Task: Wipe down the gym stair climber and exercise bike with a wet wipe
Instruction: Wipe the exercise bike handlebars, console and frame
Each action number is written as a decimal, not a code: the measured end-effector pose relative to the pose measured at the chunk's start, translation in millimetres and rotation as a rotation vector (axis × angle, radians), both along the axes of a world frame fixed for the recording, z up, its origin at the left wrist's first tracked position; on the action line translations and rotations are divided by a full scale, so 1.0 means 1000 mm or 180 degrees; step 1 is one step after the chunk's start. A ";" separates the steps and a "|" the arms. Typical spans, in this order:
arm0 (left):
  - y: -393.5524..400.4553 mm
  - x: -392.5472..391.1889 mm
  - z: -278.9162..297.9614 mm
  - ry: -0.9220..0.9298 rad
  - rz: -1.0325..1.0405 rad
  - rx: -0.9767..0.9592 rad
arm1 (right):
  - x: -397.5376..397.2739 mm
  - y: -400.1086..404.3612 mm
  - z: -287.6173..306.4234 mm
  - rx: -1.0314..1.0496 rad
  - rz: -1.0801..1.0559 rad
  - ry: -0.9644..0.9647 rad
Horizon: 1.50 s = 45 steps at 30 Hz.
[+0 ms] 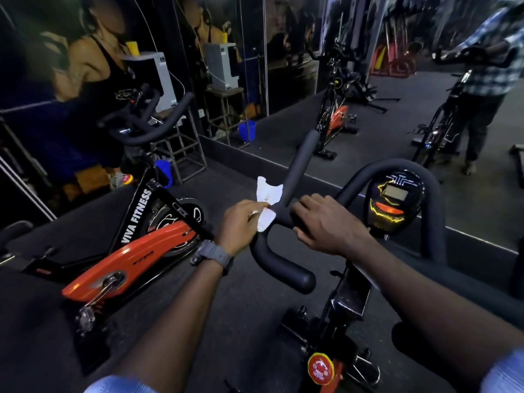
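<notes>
- Wet wipe (pixel 266 204) is pinched in the left hand (pixel 241 226) and is pressed against the left side of the handlebar (pixel 286 205) of the exercise bike (pixel 347 296), just where the forward bar horn branches off.
- Part of the wipe is seen sticking up free above the fingers, while the lower part is folded between the fingertips and the bar.
- The step in hand is judged to be the wiping of the handlebar junction; it is best done with the wipe wrapped fully round the tube and drawn along its length, so that the underside is not missed.
- The free flap should be gathered in, so that more wet cloth is brought to bear.
- The right hand (pixel 326 222) is curled round the handlebar just right of the junction, and the bike is steadied by it.
- The console (pixel 395 202) is seen further right, apart from both hands, and is judged to be not yet reached by the wipe.
</notes>
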<state>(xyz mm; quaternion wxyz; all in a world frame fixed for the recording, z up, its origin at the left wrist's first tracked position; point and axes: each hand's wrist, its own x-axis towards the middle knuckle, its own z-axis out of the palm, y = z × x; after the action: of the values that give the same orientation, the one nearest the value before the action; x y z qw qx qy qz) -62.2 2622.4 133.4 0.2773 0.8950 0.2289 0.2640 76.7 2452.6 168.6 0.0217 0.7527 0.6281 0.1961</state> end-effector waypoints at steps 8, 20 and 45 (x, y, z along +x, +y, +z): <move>-0.009 0.005 0.023 0.0290 0.0027 -0.0063 | -0.002 0.000 0.002 0.0047 0.0021 -0.0007; -0.016 0.013 0.018 0.0602 0.0194 -0.0111 | -0.003 0.000 0.001 0.0073 -0.0016 0.0067; -0.021 0.013 0.007 0.0916 0.0455 -0.2179 | -0.003 0.002 0.001 0.0020 -0.0078 0.0111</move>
<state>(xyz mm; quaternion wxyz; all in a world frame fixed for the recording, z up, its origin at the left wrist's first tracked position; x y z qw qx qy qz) -49.2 2601.4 140.3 0.5062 0.7602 0.4024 0.0625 73.8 2454.4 169.3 0.0108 0.7637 0.6184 0.1847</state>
